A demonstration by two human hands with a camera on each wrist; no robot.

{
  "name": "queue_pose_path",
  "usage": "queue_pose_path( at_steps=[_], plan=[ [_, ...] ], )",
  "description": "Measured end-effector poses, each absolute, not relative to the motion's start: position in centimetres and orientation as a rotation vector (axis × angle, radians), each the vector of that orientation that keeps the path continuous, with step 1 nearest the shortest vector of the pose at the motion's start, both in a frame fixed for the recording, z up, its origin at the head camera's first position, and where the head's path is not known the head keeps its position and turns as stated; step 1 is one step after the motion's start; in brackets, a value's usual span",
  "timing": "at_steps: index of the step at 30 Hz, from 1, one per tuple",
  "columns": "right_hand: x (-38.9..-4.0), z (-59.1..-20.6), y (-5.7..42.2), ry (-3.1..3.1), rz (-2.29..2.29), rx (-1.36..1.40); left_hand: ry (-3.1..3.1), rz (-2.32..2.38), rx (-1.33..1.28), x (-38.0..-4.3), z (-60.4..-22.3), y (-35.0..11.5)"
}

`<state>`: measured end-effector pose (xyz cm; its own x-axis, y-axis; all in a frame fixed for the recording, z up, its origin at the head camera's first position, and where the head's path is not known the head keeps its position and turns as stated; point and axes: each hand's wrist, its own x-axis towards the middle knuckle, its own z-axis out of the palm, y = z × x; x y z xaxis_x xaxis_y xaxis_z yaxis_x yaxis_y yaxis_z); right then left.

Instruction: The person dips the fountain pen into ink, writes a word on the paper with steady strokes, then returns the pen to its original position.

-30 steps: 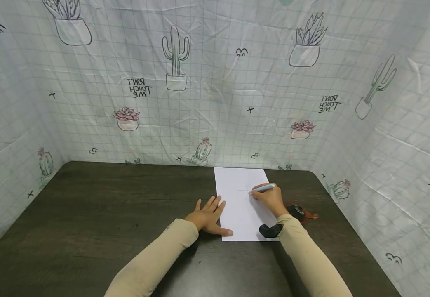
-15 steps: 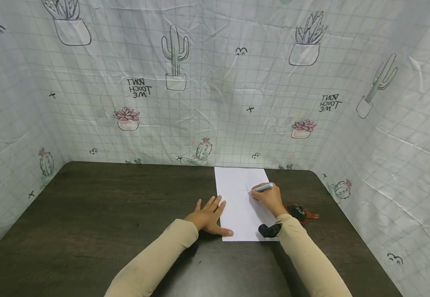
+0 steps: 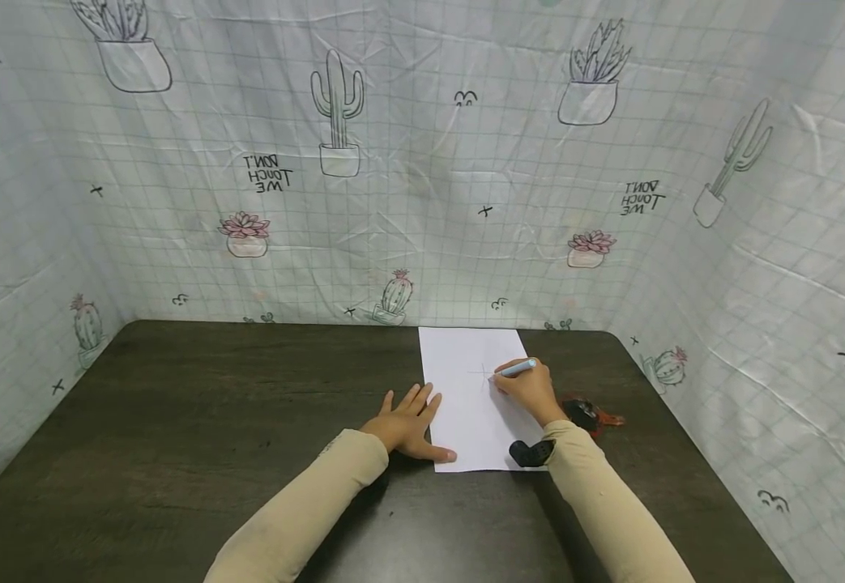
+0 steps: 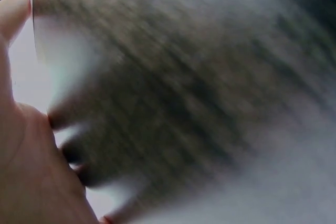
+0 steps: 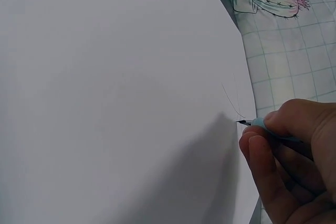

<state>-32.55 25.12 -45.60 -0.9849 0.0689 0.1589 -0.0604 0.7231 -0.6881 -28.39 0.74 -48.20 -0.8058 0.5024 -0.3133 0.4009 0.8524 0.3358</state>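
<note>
A white sheet of paper (image 3: 466,380) lies on the dark wooden table (image 3: 211,421), right of centre. My right hand (image 3: 527,389) pinches a light blue pen (image 3: 517,368) whose tip touches the sheet beside some thin drawn lines (image 3: 482,372). The right wrist view shows the pen (image 5: 256,123) tip on the paper (image 5: 115,93) at the end of faint lines (image 5: 233,103). My left hand (image 3: 409,421) lies flat with spread fingers at the sheet's left edge, its thumb on the lower left corner. The left wrist view is blurred; only part of the hand (image 4: 26,171) shows.
A small black and orange object (image 3: 590,414) lies on the table just right of my right wrist. A black wrist device (image 3: 530,452) sits on my right forearm. Cactus-print cloth walls (image 3: 422,162) close off the table at the back and on both sides.
The view has drifted slightly. Both hands, the pen and the sheet stay where they were.
</note>
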Motion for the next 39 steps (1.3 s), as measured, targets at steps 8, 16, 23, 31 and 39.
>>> queue_pose_path(
  at_steps=[8, 16, 23, 31, 39],
  plan=[
    [-32.1, -45.8, 25.4, -2.747, 1.064, -0.003, 2.632, 0.33, 0.68, -28.2, -47.8, 0.7],
    [-31.4, -45.8, 26.0, -2.753, 1.067, -0.018, 2.651, 0.312, 0.674, -28.5, -48.7, 0.9],
    [-30.8, -45.7, 26.4, -2.766, 1.058, -0.044, 2.653, 0.312, 0.679, -28.5, -48.9, 0.9],
    [-30.4, -45.8, 26.7, -2.768, 1.085, -0.052, 2.642, 0.332, 0.68, -28.0, -47.9, 0.7],
    [-30.0, -45.3, 26.8, -2.761, 1.114, -0.037, 2.639, 0.318, 0.679, -28.5, -48.5, 0.8]
  ],
)
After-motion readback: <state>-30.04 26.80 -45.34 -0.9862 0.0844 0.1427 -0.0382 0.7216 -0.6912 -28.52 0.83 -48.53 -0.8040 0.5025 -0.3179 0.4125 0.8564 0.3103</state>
